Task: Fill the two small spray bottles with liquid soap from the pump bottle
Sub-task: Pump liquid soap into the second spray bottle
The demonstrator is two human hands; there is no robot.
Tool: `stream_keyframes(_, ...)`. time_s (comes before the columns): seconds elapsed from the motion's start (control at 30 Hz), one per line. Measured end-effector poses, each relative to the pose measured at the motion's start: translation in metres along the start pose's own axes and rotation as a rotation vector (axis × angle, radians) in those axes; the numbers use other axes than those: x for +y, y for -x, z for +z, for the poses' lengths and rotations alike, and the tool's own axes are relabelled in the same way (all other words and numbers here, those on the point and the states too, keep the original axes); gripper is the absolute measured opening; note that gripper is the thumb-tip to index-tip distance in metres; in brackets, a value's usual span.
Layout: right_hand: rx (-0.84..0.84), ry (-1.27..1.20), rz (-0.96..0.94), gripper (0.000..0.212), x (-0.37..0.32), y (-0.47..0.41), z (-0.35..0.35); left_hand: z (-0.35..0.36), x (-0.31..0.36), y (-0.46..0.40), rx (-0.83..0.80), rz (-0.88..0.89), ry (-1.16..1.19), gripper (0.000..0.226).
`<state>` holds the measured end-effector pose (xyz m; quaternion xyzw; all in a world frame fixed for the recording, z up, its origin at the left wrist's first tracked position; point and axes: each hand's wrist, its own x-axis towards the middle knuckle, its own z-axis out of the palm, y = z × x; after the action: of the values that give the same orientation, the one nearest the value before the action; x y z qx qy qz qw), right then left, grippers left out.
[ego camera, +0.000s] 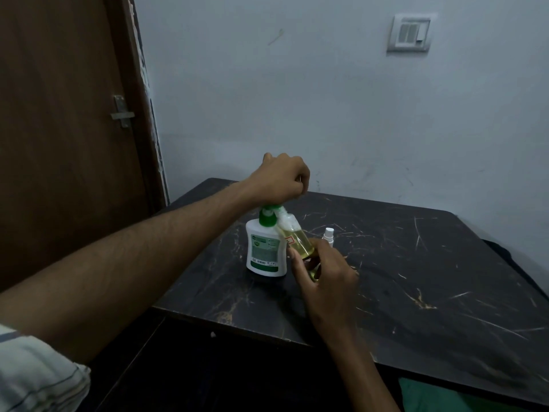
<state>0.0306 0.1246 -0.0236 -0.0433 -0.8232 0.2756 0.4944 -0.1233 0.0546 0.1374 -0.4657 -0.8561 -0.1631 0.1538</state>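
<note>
Dark, scratched marble-patterned surface [416, 263], carrying a white plastic pump bottle with a green pump head and green label [265, 248] upright near its left edge. Left hand [279, 179] on top of the green pump head, fingers curled downward over it, grip clamped on the pump. Right hand [323, 278] just beside the pump bottle on its right, grip closed around the lower part of a small clear spray bottle partly full of yellowish liquid [300, 242]. Small clear bottle tilted, its open top leaning left and touching under the pump nozzle, whitish foam at its neck. Second small bottle with a white spray top [328, 235] upright on the surface just behind the right hand, partly hidden by the fingers; how full, cannot tell. Both bottles and the pump bottle grouped toward the left side of the surface, well apart from its right edge. Brown wooden door with a metal latch [74, 129] beyond the left edge, pale wall with a white switch plate [410, 32] behind the far edge. Striped light sleeve [38, 379] at the lower left corner of the view.
</note>
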Motion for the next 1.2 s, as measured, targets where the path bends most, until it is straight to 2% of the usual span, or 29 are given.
stream_keyframes(0.17,-0.016,0.001,0.004,0.024,0.0009,-0.0001,0.0,0.0046,-0.0012,-0.0008,-0.013,-0.005,0.062,0.021)
stream_keyframes(0.4,-0.009,0.032,-0.012,0.023,0.0002,-0.0004,-0.0014,0.0034,0.0003,-0.0012,-0.007,0.009,-0.015,0.02)
stream_keyframes(0.53,-0.011,0.036,-0.012,0.022,0.0002,-0.0012,-0.0009,0.0047,-0.0009,-0.0015,-0.016,0.0,0.057,0.021)
stream_keyframes(0.9,-0.002,0.01,-0.013,0.021,0.0013,-0.0009,-0.0007,-0.0009,0.0005,-0.0036,-0.009,-0.012,0.016,0.019)
stream_keyframes(1.2,-0.02,-0.006,0.006,0.028,0.0021,-0.0002,-0.0003,0.0,0.0002,-0.0023,0.002,-0.005,0.029,0.022)
